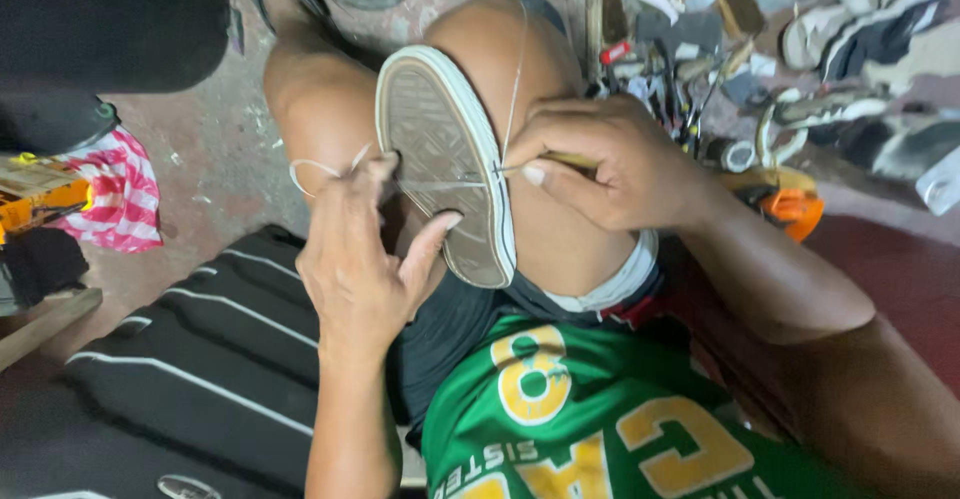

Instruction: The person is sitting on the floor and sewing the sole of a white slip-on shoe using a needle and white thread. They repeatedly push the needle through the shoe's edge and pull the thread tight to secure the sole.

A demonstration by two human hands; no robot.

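The right hand (610, 164) has its fingers pinched on a slim yellowish-handled awl (555, 161) whose tip meets the white rubber sole edge of a grey canvas sneaker (445, 159) propped sole-up on the bare knees. The left hand (365, 249) steadies the sole while gripping pale waxed thread (320, 167) (looped loosely). How much of the edge is stitched cannot be told. Scattered tools (680, 69) lie beyond.

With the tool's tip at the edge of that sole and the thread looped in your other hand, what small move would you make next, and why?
Probably draw the thread snug with the left hand: it hangs in a slack loop, while the right hand holds the tool at the shoe sole's edge.
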